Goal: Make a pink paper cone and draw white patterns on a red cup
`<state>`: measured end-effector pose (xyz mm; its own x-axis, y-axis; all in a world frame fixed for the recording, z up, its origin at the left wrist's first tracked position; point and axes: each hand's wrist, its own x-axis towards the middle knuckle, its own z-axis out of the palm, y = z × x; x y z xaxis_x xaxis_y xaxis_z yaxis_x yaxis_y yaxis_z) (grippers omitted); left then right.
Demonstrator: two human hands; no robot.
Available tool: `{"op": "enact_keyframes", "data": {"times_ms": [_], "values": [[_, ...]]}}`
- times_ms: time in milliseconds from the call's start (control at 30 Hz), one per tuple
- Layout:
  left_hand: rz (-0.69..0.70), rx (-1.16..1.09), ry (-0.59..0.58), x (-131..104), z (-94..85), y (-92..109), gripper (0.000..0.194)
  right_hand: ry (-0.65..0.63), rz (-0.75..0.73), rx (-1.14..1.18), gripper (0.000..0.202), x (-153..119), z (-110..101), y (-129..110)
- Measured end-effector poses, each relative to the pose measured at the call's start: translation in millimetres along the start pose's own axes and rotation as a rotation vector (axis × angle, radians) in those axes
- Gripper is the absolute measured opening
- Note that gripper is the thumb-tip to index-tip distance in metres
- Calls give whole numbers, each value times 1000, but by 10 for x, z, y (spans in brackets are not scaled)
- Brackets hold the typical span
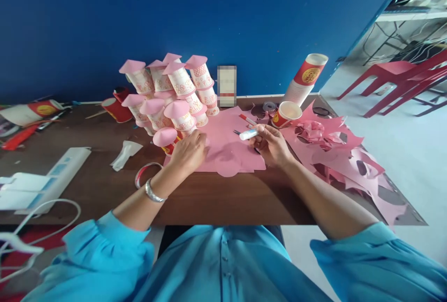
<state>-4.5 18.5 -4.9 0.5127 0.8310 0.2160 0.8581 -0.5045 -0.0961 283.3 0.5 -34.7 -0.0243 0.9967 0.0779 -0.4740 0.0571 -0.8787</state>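
My right hand (274,146) holds a white glue stick (248,134) over the pink paper, its end pointing left. My left hand (190,153) has its fingers curled together beside the front of the paper-cup towers (179,85); what its fingertips hold, if anything, is hidden. These towers are stacked white cups with red drawings and pink paper cones on top. A shorter red cup with a pink top (165,138) stands just left of my left hand. Beneath both hands lie pink paper sheets (223,129). A red-and-white pen (247,119) lies beyond the glue stick.
A tall stack of paper cups (302,78) and a single red cup (286,114) stand at the right. Pink paper scraps (344,153) cover the table's right side. A tape roll (139,176), a crumpled tissue (125,154) and a white power strip (59,176) lie left.
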Motion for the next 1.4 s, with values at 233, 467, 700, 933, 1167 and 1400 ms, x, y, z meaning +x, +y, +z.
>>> {"op": "enact_keyframes", "data": {"times_ms": [233, 467, 700, 933, 1167, 1400], "values": [[50, 104, -24, 208, 81, 51, 23, -9, -23, 68, 60, -11, 74, -51], [39, -273, 110, 239, 162, 118, 25, -15, -4, 148, 55, -33, 126, -75], [160, -915, 198, 269, 229, 301, 47, -104, 65, 160, 53, -38, 138, -6], [-129, -1596, 277, 286, 146, 641, 46, -138, 128, 35, 56, -85, 189, 175], [-240, -1682, 323, 291, 110, 527, 48, -105, 121, -8, 63, -78, 154, 132], [-207, -1632, 225, 221, 126, 586, 42, -112, 45, -75, 53, -100, 240, 163]]}}
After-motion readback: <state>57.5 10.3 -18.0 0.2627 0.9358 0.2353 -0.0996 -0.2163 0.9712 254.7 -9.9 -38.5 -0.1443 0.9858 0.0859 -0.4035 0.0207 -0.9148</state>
